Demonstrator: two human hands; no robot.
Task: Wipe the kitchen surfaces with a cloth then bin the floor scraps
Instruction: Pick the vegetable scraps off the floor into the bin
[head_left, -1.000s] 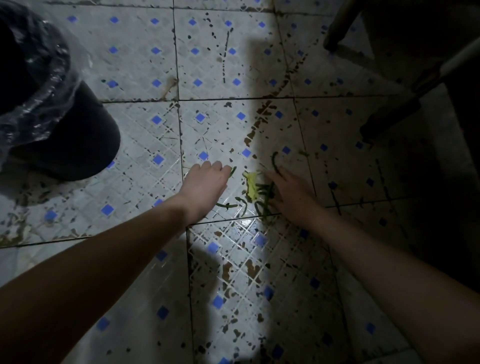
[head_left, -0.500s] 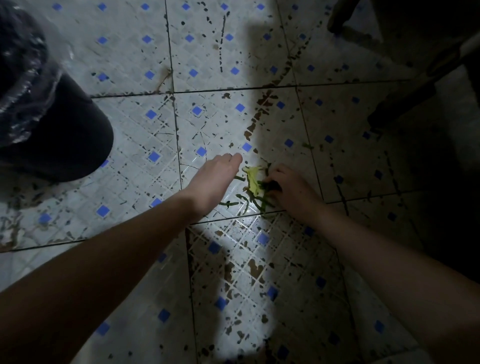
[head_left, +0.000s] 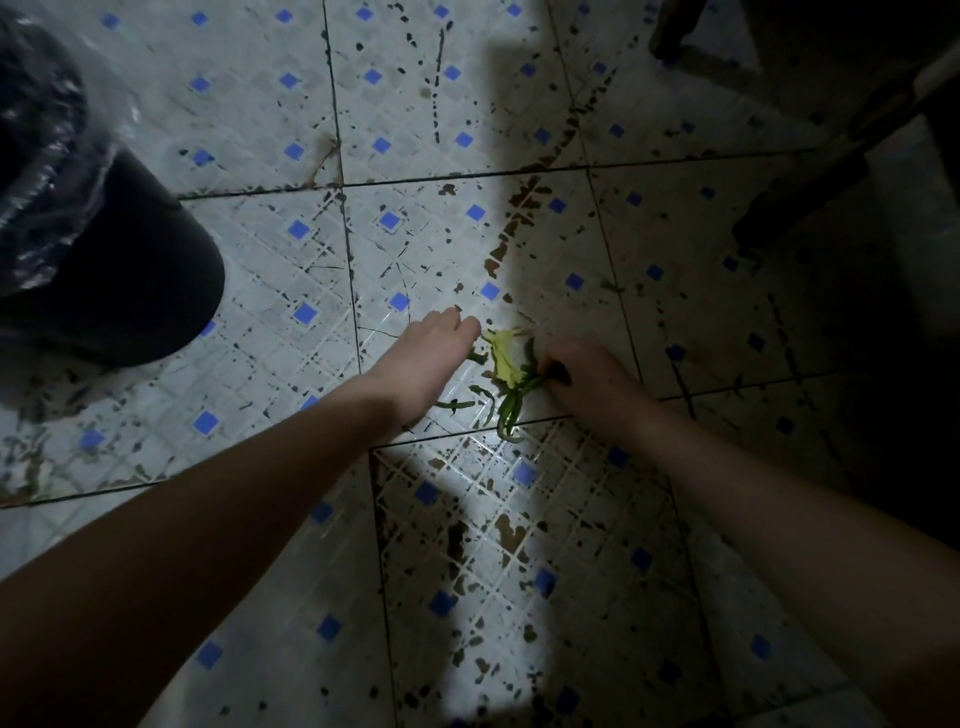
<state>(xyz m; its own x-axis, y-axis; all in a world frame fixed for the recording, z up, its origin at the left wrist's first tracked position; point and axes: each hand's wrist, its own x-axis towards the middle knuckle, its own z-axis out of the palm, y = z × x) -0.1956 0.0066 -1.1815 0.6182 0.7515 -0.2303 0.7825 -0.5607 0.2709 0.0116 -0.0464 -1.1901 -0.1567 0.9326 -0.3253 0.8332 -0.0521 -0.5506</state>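
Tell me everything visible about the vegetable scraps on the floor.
The vegetable scraps are a small loose heap of thin dark green strips and one pale yellow-green leafy piece, lying on the stained tiled floor. The right hand pinches some strips; the left hand lies open beside them, contact unclear.

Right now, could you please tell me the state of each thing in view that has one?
Left hand: open, fingers straight, low beside the scraps.
Right hand: fingers curled, pinching green stems.
Scraps: bunched on the floor between both hands, not yet binned.
Bin: standing to the left, apart from the hands, lined with a clear bag.
Floor: tiled, speckled with dark stains.
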